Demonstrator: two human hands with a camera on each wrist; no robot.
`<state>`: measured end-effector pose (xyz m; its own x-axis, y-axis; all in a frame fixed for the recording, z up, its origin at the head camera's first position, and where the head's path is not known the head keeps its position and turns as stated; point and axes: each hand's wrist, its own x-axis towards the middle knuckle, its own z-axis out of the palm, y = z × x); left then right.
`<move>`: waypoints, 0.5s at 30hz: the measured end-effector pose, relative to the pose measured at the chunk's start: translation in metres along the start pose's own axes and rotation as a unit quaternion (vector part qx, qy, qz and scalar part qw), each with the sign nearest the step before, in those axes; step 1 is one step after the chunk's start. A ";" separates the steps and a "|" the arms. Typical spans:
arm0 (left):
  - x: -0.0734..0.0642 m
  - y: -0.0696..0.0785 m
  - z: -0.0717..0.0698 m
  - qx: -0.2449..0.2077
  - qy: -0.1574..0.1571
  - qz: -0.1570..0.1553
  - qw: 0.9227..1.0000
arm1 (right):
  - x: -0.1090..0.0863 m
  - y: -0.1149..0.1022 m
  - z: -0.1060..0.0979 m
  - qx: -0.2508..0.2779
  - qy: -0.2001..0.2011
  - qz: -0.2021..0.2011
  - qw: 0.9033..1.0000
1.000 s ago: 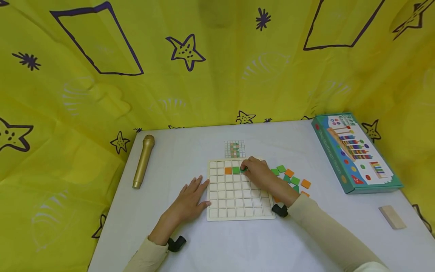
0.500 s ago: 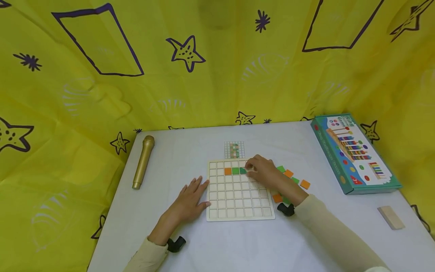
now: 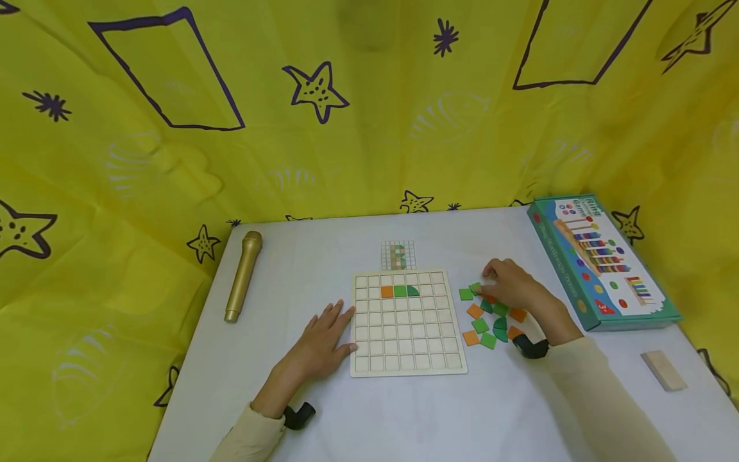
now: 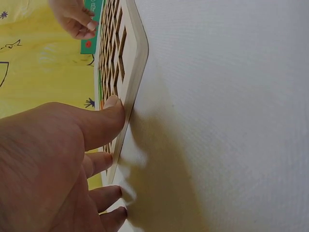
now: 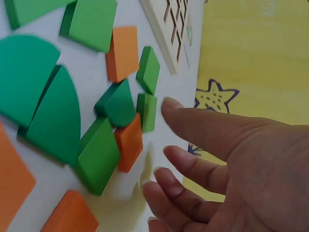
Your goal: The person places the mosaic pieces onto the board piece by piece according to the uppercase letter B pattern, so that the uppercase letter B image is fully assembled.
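Observation:
A square wooden grid board point(image 3: 398, 333) lies flat on the white table. In its second row sit an orange square tile point(image 3: 387, 292), a green square tile point(image 3: 399, 291) and a dark green quarter-round tile point(image 3: 412, 291). My left hand point(image 3: 320, 343) rests at the board's left edge, fingers spread, thumb touching the rim in the left wrist view. To the right of the board my right hand point(image 3: 510, 282) hovers over loose orange and green tiles point(image 5: 96, 154), its fingers loosely bent and holding nothing. Some of those tiles are partly hidden beneath it in the head view.
Behind the board lies a small pattern card point(image 3: 398, 255). A gold microphone point(image 3: 244, 276) is at the left, a teal game box point(image 3: 606, 263) at the back right, and a small wooden block point(image 3: 664, 370) near the right edge. A yellow curtain point(image 3: 369, 154) hangs behind the table.
My right hand has let go of the dark green quarter-round tile on the board and moved right, over the loose tiles. My left hand has stayed put.

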<state>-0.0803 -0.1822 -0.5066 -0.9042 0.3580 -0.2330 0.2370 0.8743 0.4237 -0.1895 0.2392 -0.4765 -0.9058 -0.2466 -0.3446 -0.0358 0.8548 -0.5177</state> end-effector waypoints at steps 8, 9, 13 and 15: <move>0.000 -0.001 0.001 0.002 -0.002 -0.003 1.000 | 0.001 0.007 0.006 0.011 -0.015 -0.009 1.000; 0.000 -0.001 0.001 0.002 -0.002 -0.004 1.000 | 0.002 0.007 0.007 0.013 -0.011 -0.012 1.000; 0.001 -0.001 0.001 0.004 -0.003 -0.004 1.000 | 0.005 0.003 0.011 0.016 -0.001 -0.022 1.000; 0.000 -0.001 0.001 0.005 -0.003 -0.005 1.000 | 0.008 0.001 0.014 0.019 0.004 -0.026 0.999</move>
<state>-0.0803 -0.1823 -0.5081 -0.9044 0.3510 -0.2429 0.2310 0.8810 0.4128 -0.1912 0.2320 -0.4906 -0.9063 -0.2870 -0.3102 -0.0678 0.8232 -0.5636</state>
